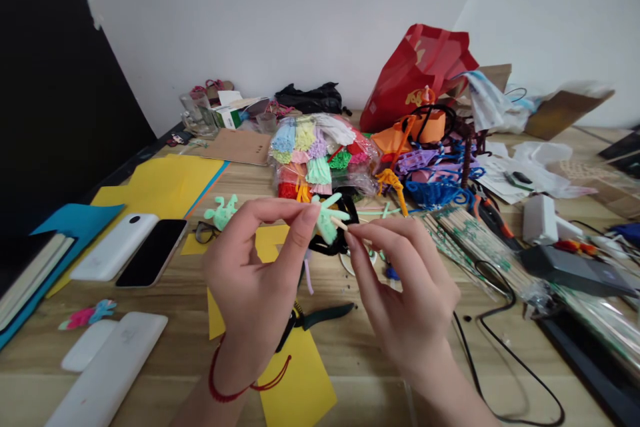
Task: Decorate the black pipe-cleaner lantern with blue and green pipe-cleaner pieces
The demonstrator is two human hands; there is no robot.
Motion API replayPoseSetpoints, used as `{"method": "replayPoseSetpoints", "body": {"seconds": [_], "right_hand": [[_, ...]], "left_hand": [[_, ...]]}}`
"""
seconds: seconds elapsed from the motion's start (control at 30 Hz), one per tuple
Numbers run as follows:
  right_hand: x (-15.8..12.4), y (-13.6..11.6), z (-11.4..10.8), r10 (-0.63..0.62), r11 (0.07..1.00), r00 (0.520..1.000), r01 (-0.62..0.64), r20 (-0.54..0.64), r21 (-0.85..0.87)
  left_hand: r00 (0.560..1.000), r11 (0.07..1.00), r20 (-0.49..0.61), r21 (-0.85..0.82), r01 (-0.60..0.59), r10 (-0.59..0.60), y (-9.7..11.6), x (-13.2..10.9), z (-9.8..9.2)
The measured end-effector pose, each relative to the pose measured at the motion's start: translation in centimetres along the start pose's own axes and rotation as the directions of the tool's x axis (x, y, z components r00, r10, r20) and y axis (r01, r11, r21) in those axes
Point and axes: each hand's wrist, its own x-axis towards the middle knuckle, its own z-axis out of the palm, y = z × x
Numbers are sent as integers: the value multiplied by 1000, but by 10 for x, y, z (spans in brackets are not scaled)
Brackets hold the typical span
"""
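Between the thumb and forefinger of my left hand (260,273) is a pale green pipe-cleaner figure (327,225) with short fuzzy limbs sticking out. My right hand (407,280) pinches a thin light wooden stick (340,223), and its tip touches the green fuzz or lies just in front of it. Beyond my left wrist, another pale green pipe-cleaner piece (221,212) shows, partly hidden by the hand; whether it joins the held one I cannot tell. Green-handled pliers (327,315) lie on the table below my hands, partly covered.
A bag of coloured pipe cleaners (320,150) stands at the back, beside a red bag (420,80). Yellow sheets (300,380), a phone (153,252) and white power banks (115,247) lie left. Right are wrapped sticks (475,240), orange-handled pliers (493,217) and a black cable (525,360).
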Motion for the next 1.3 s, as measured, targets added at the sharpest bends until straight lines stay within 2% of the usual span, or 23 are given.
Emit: {"method": "replayPoseSetpoints", "body": {"seconds": [0.37,0.53,0.73,1.03,1.1,1.2,1.3], "right_hand": [[0,0,1,23,1000,1000,-23,-15,3],[0,1,1,-7,1000,1000,7,-8,8],[-1,5,2,-69,998,997,68,-26,-11],[-2,4,1,-57,998,998,57,12,-9],[-1,7,2,-14,1000,999,13,43,22],[2,17,6,116,984,986,-131,117,125],[4,30,11,246,925,951,-288,188,247]], "left_hand": [[999,999,6,17,-37,37,1,0,1],[999,999,6,2,-52,52,1,0,1],[1000,999,11,31,-17,17,1,0,0],[998,998,20,10,67,-67,-5,0,1],[997,997,30,29,71,-71,-9,2,3],[995,992,60,100,79,-86,-21,12,2],[977,962,174,264,74,-123,-42,28,-3]]}}
